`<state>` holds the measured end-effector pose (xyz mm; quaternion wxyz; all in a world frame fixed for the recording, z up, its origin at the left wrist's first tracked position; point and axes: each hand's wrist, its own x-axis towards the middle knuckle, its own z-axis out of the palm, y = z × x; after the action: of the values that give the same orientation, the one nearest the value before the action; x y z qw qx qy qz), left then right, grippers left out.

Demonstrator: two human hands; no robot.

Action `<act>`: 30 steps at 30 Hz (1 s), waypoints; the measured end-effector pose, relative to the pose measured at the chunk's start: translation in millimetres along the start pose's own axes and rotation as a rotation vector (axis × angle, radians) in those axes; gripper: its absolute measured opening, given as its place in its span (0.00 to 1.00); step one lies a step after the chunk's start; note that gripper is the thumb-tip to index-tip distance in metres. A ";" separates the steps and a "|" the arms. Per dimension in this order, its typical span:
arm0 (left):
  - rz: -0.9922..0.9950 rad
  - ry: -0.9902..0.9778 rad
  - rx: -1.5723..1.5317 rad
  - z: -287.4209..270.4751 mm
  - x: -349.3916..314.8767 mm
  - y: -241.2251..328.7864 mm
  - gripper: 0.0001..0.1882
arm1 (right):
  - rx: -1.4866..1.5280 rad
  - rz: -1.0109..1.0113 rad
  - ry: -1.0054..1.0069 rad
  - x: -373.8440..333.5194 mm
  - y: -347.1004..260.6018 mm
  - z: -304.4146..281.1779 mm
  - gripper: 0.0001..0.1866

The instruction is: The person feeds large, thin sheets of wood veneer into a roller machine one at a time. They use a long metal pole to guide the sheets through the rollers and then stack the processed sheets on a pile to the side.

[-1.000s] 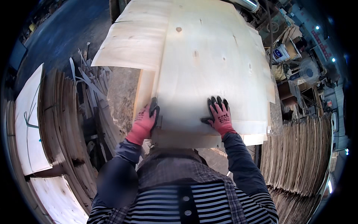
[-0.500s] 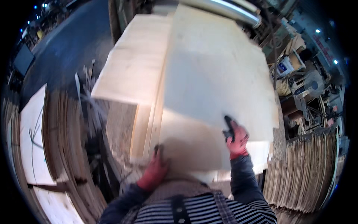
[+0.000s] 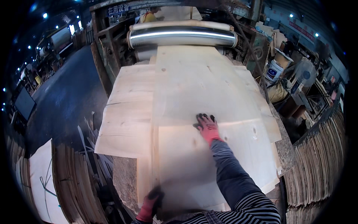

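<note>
A broad pale wood veneer sheet (image 3: 186, 89) stretches from my body to the metal roller (image 3: 182, 37), its far end at the roller. My right hand (image 3: 207, 128), in a red glove with black fingertips, lies on the sheet's middle with its fingers spread. Down by the near left corner is my left hand (image 3: 149, 205), gloved alike; it is blurred, and its fingers do not show clearly enough to tell a grip. More veneer (image 3: 126, 112) lies under the sheet and juts out to the left.
Stacked veneer stands at the left (image 3: 69, 179) and at the right (image 3: 313, 164). A white bucket (image 3: 274, 70) and a fan (image 3: 304, 76) are at the far right. Beyond the roller is another person (image 3: 150, 16). Loose strips (image 3: 93, 145) lie left of the table.
My view has tilted up, bringing the roller fully into sight. The sheet now lies flat, its far end at the roller. My right hand has reached forward onto it; my left stays near the close edge.
</note>
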<state>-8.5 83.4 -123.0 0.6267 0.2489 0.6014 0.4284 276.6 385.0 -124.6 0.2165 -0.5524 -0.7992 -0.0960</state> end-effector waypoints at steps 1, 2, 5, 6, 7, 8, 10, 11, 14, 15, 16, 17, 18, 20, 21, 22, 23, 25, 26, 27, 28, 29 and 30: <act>-0.065 -0.028 0.028 12.2 -5.3 19.1 0.24 | -0.079 0.098 -0.026 -7.2 1.3 6.4 0.29; -0.059 -0.033 0.045 10.0 -3.6 16.3 0.23 | -0.038 0.077 -0.023 -16.5 -12.3 2.9 0.29; 0.017 -0.045 0.155 -4.5 8.3 -1.7 0.23 | 0.113 -0.054 -0.075 -64.8 -61.1 -41.9 0.31; 0.079 -0.062 0.241 -6.6 10.6 -4.5 0.23 | 0.172 -0.125 -0.131 -89.8 -68.7 -60.9 0.33; 0.142 -0.084 0.327 -7.2 10.8 -6.1 0.24 | 0.166 -0.110 -0.206 -120.2 -69.2 -73.8 0.35; 0.125 -0.115 0.255 -6.0 10.3 -5.6 0.23 | 0.157 -0.096 -0.280 -151.8 -68.2 -85.6 0.37; 0.091 -0.158 0.095 0.4 6.9 3.6 0.23 | 0.064 -0.070 -0.245 -206.0 -73.4 -104.4 0.38; 0.197 -0.268 0.232 8.4 4.9 18.1 0.22 | 0.086 -0.058 -0.277 -227.4 -78.4 -120.4 0.39; 0.144 -0.448 0.285 54.7 -16.8 75.9 0.21 | 0.138 0.027 -0.410 -286.6 -85.3 -159.0 0.41; 0.104 -0.461 0.250 67.1 -28.4 89.9 0.21 | 0.145 0.061 -0.466 -302.3 -85.7 -162.8 0.42; 0.071 -0.475 0.219 78.7 -40.0 100.3 0.21 | 0.149 0.096 -0.514 -318.4 -85.7 -166.0 0.43; 0.093 -0.484 0.162 90.4 -57.8 113.6 0.20 | 0.287 0.125 -0.319 -324.2 -83.6 -169.3 0.45; 0.119 -0.491 0.097 92.9 -73.4 118.3 0.19 | 0.218 0.085 -0.098 -360.6 -63.1 -155.6 0.41; 0.428 -0.557 0.126 85.5 -88.3 100.8 0.26 | 0.240 0.226 -0.026 -351.7 -68.7 -195.8 0.27; 0.308 -0.456 0.432 82.9 -114.0 114.6 0.28 | 0.256 0.279 -0.016 -356.4 -68.8 -211.6 0.30; 0.330 -0.569 0.228 77.0 -118.9 109.0 0.27 | 0.271 0.331 -0.009 -362.2 -69.5 -222.4 0.33; 0.325 -0.698 0.018 70.5 -122.6 104.3 0.26 | 0.230 0.266 0.023 -366.0 -74.7 -232.2 0.31; 0.352 -0.697 -0.153 54.6 -128.7 99.0 0.23 | 0.192 0.140 0.087 -366.4 -85.3 -245.1 0.29; 0.404 -0.682 -0.156 44.9 -114.1 85.1 0.23 | 0.179 0.081 0.113 -362.6 -92.5 -251.7 0.28; 0.460 -0.674 -0.137 39.2 -95.0 67.0 0.23 | 0.205 0.035 0.153 -348.5 -103.2 -250.5 0.28; 0.525 -0.656 -0.129 29.9 -72.1 46.4 0.23 | 0.231 -0.027 0.191 -336.2 -109.0 -246.1 0.28; 0.540 -0.488 0.147 19.5 -45.3 11.3 0.28 | 0.278 0.002 0.131 -335.1 -109.2 -241.4 0.28; 0.521 -0.377 0.274 8.4 -17.3 -51.4 0.30 | 0.226 0.093 0.008 -327.3 -111.5 -238.7 0.29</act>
<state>13.4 44.5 -154.9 0.5572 0.5506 0.4433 0.4358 327.7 -25.5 -51.1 0.2848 -0.5605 -0.7776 0.0023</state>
